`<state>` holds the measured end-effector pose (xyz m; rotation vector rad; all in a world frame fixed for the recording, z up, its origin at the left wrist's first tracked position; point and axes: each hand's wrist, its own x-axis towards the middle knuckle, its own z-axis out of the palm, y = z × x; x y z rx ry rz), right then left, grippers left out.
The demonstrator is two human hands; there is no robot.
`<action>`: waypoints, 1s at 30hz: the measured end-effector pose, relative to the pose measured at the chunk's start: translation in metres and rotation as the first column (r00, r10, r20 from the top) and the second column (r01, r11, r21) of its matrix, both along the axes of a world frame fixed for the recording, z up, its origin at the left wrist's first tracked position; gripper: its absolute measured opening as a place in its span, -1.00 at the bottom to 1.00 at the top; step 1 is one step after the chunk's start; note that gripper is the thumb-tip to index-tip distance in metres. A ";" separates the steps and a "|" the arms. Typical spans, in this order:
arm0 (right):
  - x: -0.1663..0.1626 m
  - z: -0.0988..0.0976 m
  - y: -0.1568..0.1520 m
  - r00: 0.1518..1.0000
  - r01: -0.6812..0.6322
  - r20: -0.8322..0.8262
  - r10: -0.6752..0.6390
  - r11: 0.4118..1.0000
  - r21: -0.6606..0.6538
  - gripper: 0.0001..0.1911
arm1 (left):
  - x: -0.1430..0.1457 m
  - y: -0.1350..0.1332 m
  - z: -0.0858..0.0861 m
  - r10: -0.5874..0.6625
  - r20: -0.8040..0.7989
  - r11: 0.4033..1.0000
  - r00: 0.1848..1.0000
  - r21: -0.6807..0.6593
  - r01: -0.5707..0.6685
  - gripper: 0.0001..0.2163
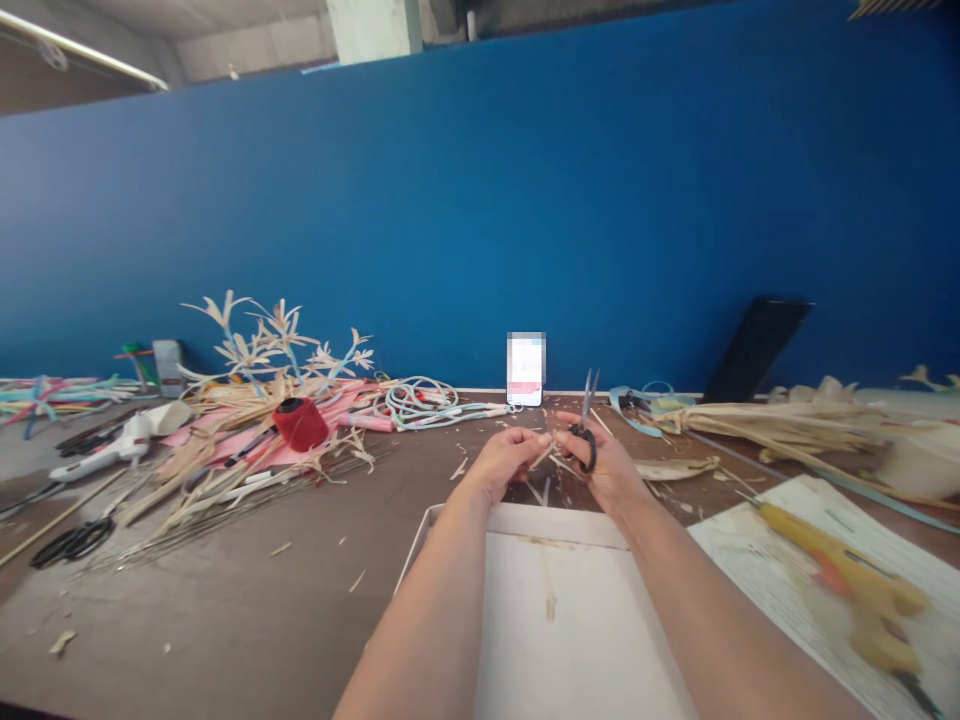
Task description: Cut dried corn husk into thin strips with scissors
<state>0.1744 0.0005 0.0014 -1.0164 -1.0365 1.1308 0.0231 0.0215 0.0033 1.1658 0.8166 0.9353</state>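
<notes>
Cluttered brown table [225, 620]: right hand [611, 470] grips scissors [587, 425], blades at twelve o'clock; left hand [502, 460] pinches a straw strip [541, 455], so a slip could nick fingertips.

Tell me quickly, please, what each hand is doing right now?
Left hand: closed, pinching a thin straw strip.
Right hand: closed around black-handled scissors, blades pointing up.

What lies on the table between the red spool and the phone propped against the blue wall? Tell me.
In the head view, a coil of pale cords lies between the red spool and the phone.
</notes>
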 end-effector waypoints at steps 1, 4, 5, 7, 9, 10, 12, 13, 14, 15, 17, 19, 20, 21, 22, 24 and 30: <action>0.000 0.000 0.000 1.000 0.012 0.016 -0.012 1.000 -0.003 -0.50 | 0.000 0.000 -0.001 0.007 -0.031 1.000 0.999 0.025 -0.006 -0.66; -0.002 0.001 -0.002 0.999 0.037 0.037 -0.037 0.999 0.003 -0.49 | 0.001 0.002 -0.003 0.041 -0.093 0.995 0.995 0.090 -0.033 -0.70; -0.003 0.001 -0.002 0.998 0.044 0.040 -0.044 0.999 0.008 -0.48 | 0.001 0.002 -0.004 0.046 -0.105 0.994 0.993 0.101 -0.035 -0.71; -0.005 0.002 -0.003 0.997 0.065 0.045 -0.066 0.998 0.018 -0.45 | 0.001 0.002 -0.005 0.035 -0.115 0.994 0.993 0.108 -0.023 -0.72; -0.005 0.003 -0.003 0.992 0.112 0.053 -0.112 0.994 0.015 -0.44 | 0.001 0.003 -0.006 0.007 -0.109 0.994 0.994 0.106 0.005 -0.73; -0.005 0.003 -0.003 0.988 0.145 0.055 -0.145 0.989 0.011 -0.44 | 0.001 0.003 -0.006 -0.004 -0.105 0.994 0.995 0.104 0.015 -0.73; -0.003 0.003 -0.002 0.977 0.209 0.041 -0.209 0.978 0.004 -0.45 | 0.002 0.003 -0.007 -0.001 -0.106 0.995 0.994 0.102 0.012 -0.74; -0.002 0.002 -0.001 0.974 0.223 0.029 -0.223 0.975 0.000 -0.46 | 0.002 0.004 -0.006 0.012 -0.107 0.995 0.994 0.104 -0.001 -0.75; -0.001 0.002 -0.001 0.975 0.221 0.020 -0.221 0.975 -0.007 -0.47 | 0.002 0.004 -0.006 0.034 -0.102 0.994 0.994 0.107 -0.023 -0.75; 0.000 0.001 0.000 0.979 0.201 0.022 -0.201 0.979 -0.022 -0.48 | 0.002 0.005 -0.006 0.064 -0.092 0.993 0.994 0.109 -0.054 -0.76; 0.001 0.000 -0.001 0.991 0.118 0.070 -0.113 0.989 -0.085 -0.50 | 0.001 0.007 -0.006 0.136 -0.051 0.986 0.989 0.102 -0.131 -0.76; -0.001 0.000 -0.004 0.989 0.016 0.149 0.007 0.988 -0.155 -0.52 | 0.001 0.009 -0.006 0.205 0.006 0.975 0.979 0.084 -0.205 -0.75; -0.003 0.001 -0.005 0.980 -0.028 0.189 0.062 0.983 -0.180 -0.53 | 0.001 0.010 -0.006 0.233 0.032 0.969 0.972 0.075 -0.235 -0.75; -0.004 0.002 -0.007 0.968 -0.066 0.227 0.111 0.979 -0.195 -0.55 | 0.000 0.011 -0.006 0.252 0.058 0.964 0.966 0.068 -0.255 -0.74; -0.006 0.003 -0.009 0.953 -0.095 0.264 0.147 0.975 -0.200 -0.56 | 0.000 0.012 -0.007 0.263 0.082 0.961 0.961 0.064 -0.269 -0.74; -0.008 0.005 -0.012 0.925 -0.128 0.329 0.188 0.972 -0.196 -0.57 | 0.000 0.013 -0.008 0.272 0.112 0.958 0.956 0.062 -0.280 -0.72; -0.008 0.003 -0.012 0.887 -0.173 0.399 0.233 0.968 -0.180 -0.63 | 0.000 0.014 -0.009 0.236 0.129 0.967 0.963 0.071 -0.246 -0.68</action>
